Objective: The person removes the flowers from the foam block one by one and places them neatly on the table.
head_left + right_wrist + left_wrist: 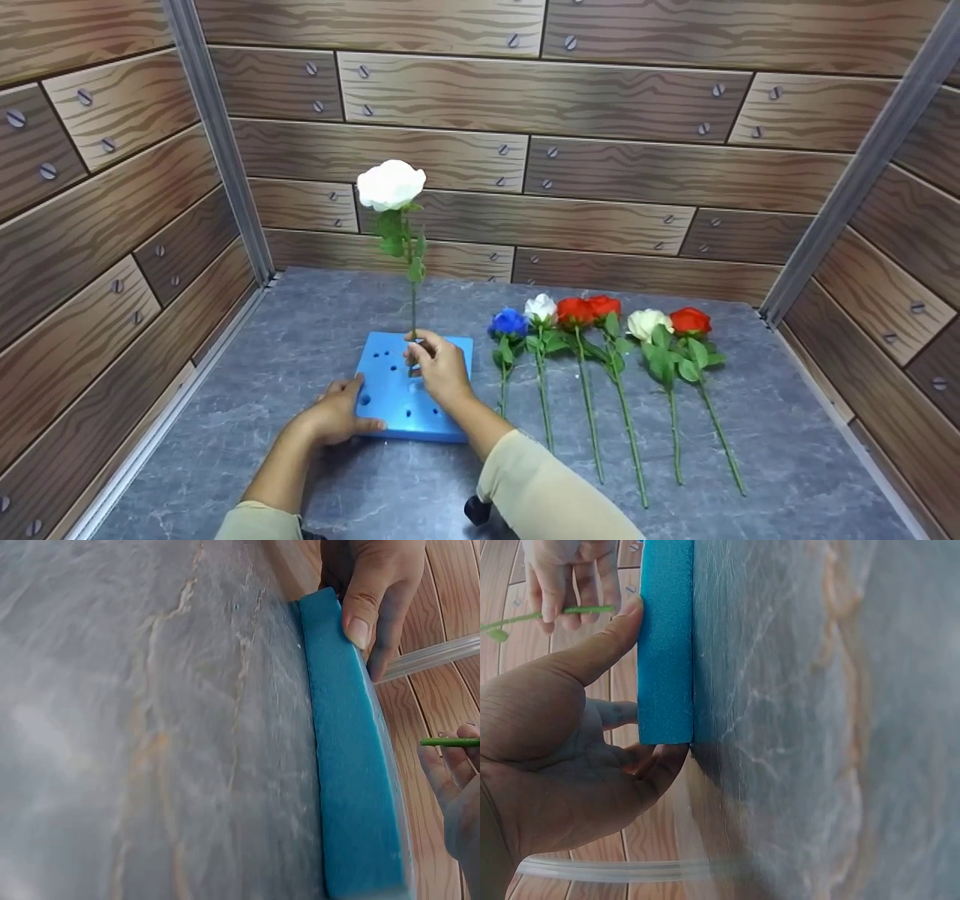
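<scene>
A blue foam block point(397, 421) with several holes in its top lies flat on the table. My left hand point(335, 412) grips its near left corner, thumb along the near edge and fingers against the left side. Above the block, my right hand point(444, 373) pinches the lower stem of a tall white rose point(391, 185), which stands nearly upright with its bloom high up. In the left wrist view, the cut end of the green stem point(589, 610) shows just short of the block's top face, with a small gap between them.
To the right lie several long-stemmed roses in a row, blooms toward the back: a blue rose point(509, 322), a white rose point(540, 309), red roses point(575, 312), a cream rose point(648, 325) and another red rose point(691, 321). Wood-patterned walls point(450, 97) enclose the grey marbled table point(300, 315).
</scene>
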The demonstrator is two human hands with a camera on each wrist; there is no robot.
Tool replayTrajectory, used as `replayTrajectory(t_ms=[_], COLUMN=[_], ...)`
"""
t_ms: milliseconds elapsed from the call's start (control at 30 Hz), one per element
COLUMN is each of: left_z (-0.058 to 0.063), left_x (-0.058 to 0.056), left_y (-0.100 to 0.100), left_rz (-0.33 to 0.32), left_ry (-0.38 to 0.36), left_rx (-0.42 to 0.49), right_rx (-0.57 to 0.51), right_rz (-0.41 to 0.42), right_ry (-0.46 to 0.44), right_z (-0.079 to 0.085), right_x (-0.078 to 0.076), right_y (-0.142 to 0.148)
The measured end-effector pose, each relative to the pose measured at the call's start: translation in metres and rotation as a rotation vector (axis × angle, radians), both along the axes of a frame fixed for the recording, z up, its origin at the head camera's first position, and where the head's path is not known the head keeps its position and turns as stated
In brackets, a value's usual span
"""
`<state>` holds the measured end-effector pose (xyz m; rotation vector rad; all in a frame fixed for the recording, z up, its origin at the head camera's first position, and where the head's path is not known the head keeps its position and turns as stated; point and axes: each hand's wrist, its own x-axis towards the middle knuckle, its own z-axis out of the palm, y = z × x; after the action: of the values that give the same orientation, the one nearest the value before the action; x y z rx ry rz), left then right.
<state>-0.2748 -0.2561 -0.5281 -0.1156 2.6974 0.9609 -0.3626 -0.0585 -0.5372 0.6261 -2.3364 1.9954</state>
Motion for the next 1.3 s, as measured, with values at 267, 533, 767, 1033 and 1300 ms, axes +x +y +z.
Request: replayTrajectory(t_ms=[267,533,767,1033,1300], left_z=[-0.001,0.0,0.0,0.001,0.0], left_x=[0.001,0.003,0.004,0.004,0.004], left_y=[0.0,-0.002,-0.002,-0.002,-0.001], left_rz=[-0.016,-0.027,-0.049,-0.045,-0.042], left_ry=[0.019,0.033,0.039,0.033,0.028], left_rx=[-0.004,0.007,0.017,0.018,0.013], right_rx=[0.025,0.0,0.018,0.028,0.026], right_rz=[-0.05,-0.063,-0.095,-0.106,-0.091], right_ry=[0.007,-0.026,-0.018,-0.03,-0.037], right_z=[-0.003,-0.005,-0.005,-0.007,-0.01], right_x=[0.001,0.001,0.004,0.006,0.009], right_y=[0.017,0.032,0.048,0.066,0.082])
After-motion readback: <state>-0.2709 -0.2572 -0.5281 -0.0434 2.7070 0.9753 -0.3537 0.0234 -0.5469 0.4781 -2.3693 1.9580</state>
